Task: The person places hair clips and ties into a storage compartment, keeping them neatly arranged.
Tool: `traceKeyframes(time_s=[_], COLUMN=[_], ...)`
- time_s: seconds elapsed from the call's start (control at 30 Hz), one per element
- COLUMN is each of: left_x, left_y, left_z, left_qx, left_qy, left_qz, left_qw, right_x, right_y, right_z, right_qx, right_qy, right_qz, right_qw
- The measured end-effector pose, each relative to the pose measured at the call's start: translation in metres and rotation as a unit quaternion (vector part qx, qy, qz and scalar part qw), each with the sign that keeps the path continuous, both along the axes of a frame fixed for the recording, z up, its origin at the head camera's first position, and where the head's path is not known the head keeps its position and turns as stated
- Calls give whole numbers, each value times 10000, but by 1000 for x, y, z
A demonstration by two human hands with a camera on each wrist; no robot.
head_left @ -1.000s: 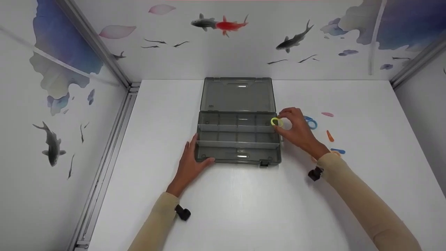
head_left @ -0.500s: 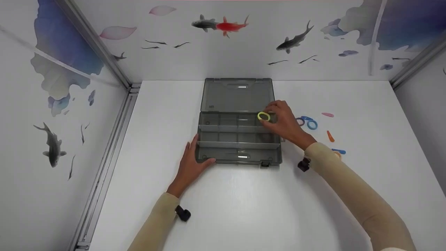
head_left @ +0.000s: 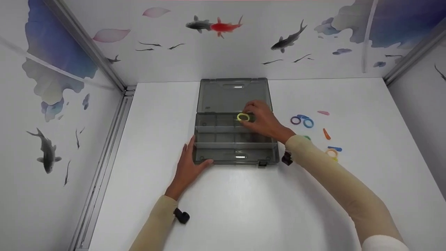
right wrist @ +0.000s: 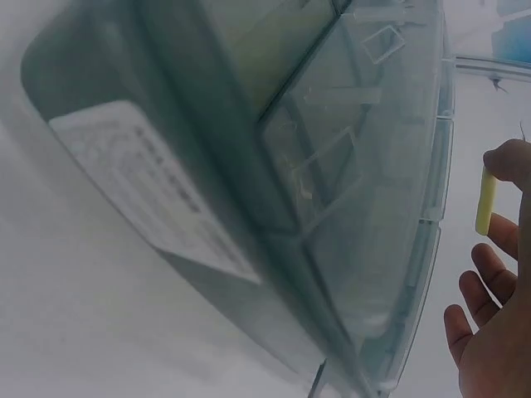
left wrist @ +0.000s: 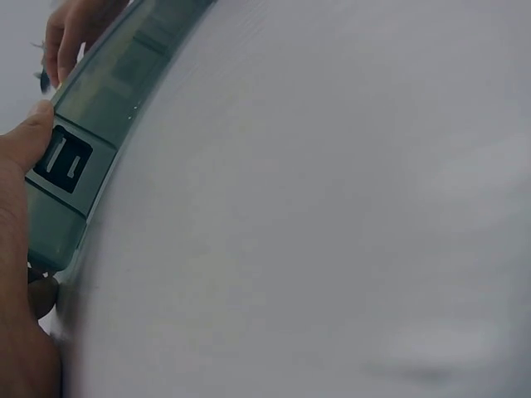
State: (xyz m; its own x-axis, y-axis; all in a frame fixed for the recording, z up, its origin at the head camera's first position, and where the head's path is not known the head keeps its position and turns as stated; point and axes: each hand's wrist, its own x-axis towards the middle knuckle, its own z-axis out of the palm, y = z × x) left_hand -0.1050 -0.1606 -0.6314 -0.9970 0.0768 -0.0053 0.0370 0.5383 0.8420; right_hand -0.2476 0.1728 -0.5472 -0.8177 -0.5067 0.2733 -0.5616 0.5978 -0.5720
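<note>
A grey see-through compartment box (head_left: 226, 153) lies on the white table with its lid (head_left: 233, 94) folded back. At its front left corner is my left hand (head_left: 187, 167), fingers straight along the left wall and thumb against the front wall. The thumb (left wrist: 31, 133) sits beside a dark latch in the left wrist view. My right hand (head_left: 264, 120) pinches a yellow hair tie (right wrist: 485, 203) between thumb and index finger, above the back row of compartments. The other fingers of that hand are spread in the right wrist view.
Right of the box lie a purple hair tie (head_left: 295, 120), a blue one (head_left: 308, 127), and a pale orange one (head_left: 337, 151). Small pink (head_left: 323, 113), orange (head_left: 326, 134) and blue (head_left: 335, 149) hair clips lie nearby. A patterned wall stands behind the table.
My right hand has carried the yellow hair tie leftward, from the box's right edge to over its back row. The left hand has stayed at the corner.
</note>
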Motion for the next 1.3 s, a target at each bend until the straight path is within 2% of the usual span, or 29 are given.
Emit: traceKeyframes(time_s=[0.23,0.47,0.6,0.9,1.3], left_x=[1,2,3,1,1], left_y=[0,4,3,2,1], left_z=[3,3,3,2,3], left_qx=[-2,-8,-49,-78,-52], left_qy=[-81,-67,-99,41,-12], left_qz=[61,23,75,38,53], left_qw=[9999,10000,9999,10000,10000], right_x=[-7,-10,-13,-19,-22], right_y=[-23,-40,-52,-79,-105], right_z=[-5,-10,-12,-9,-13], right_qx=[140,88,311,456,539], right_qy=[-99,-21,-50,109,-31], right_qz=[219,341,447,669,519], right_qw=[9996,9994,9985,9967,9972])
